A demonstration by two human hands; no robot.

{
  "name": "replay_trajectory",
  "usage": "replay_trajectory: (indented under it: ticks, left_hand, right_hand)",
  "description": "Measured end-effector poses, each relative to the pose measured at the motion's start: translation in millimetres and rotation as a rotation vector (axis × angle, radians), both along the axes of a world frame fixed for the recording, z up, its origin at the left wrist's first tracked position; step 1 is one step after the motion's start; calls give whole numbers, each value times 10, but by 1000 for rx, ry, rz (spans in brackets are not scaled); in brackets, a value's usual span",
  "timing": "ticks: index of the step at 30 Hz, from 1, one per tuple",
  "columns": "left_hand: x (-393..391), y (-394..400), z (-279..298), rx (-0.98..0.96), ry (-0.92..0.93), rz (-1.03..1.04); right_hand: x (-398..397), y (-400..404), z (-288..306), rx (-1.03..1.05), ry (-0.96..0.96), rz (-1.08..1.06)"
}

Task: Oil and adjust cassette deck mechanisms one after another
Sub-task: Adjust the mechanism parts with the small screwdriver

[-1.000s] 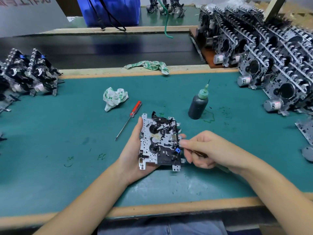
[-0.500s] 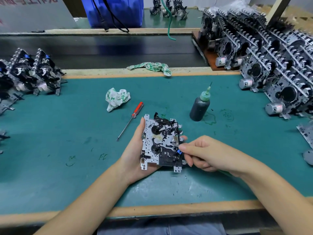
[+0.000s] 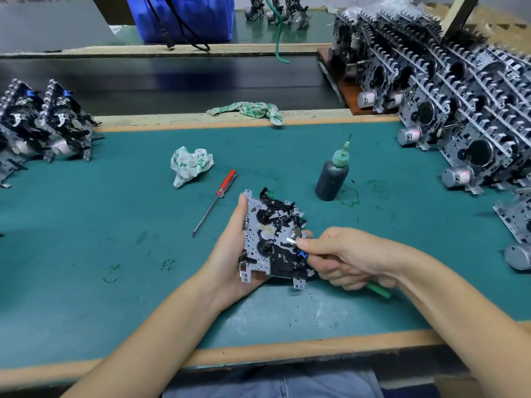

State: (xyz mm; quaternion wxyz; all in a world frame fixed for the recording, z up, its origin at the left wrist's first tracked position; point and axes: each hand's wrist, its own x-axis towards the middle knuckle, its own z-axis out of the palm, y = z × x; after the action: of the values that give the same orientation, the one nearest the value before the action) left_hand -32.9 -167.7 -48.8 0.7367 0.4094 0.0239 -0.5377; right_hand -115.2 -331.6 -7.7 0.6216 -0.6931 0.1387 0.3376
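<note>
A crumpled rag (image 3: 191,165) lies on the green desk (image 3: 86,225), and another rag (image 3: 248,110) is draped over its far edge (beyond, a blue bin (image 3: 184,15) trails black cables).

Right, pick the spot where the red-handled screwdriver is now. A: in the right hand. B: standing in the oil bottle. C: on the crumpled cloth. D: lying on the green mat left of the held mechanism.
D: the red-handled screwdriver lies flat on the green mat, left of the mechanism that the left hand holds; neither hand touches it.
</note>
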Motion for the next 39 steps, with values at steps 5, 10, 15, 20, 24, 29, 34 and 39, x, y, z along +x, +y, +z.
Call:
replay_trajectory:
  ticks: [5, 10, 15, 20, 24, 29, 34, 39]
  left_hand:
    - [12, 3, 8, -24, 12, -24]
    - [9, 34, -9, -72, 30, -13]
    - [27, 44, -18, -87, 60, -14]
    - [35, 45, -32, -79, 65, -11]
    - [31, 42, -36, -85, 61, -14]
    - [23, 41, -21, -119, 78, -6]
    - [25, 40, -28, -145, 91, -24]
    - [16, 23, -9, -137, 91, -24]
  right_hand:
    - [26, -65, -7, 138, 70, 66]
    - [-31, -118, -62, 240, 18, 43]
    - [-86, -139, -67, 244, -45, -116]
    - [-37, -62, -22, 196, -66, -133]
    - [-31, -43, 21, 173, -85, -117]
    - [-64, -62, 31, 132, -189, -84]
    - [-50, -60, 24, 26, -231, -36]
    - [-62, -74, 9, -19, -197, -12]
